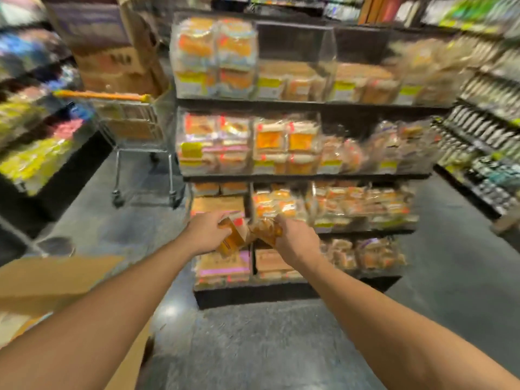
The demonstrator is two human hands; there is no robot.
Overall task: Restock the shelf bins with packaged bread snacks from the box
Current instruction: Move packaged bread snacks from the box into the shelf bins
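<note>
Both hands are closed around packaged bread snacks, one pack in each grip. The left hand [206, 233] holds an orange pack [232, 239] that is tilted, with its fingers curled over the top edge. The right hand [295, 239] holds a second pack [266, 230] in a clear, crinkled wrapper, and the two packs are almost touching each other between the hands. Both arms are stretched forward to the lower part of the shelf unit [309, 104], just in front of the bins of the third row [219, 204]. The picture is blurred, so the print on the packs cannot be read.

All rows of the unit carry clear bins with similar orange and white bread packs. An open cardboard box [56, 280] is at the lower left, close under the left forearm. Further back on the left stands a shopping cart [132, 122] with an orange handle, and brown cartons [112, 52] are stacked on it. The floor [267, 347] is grey.
</note>
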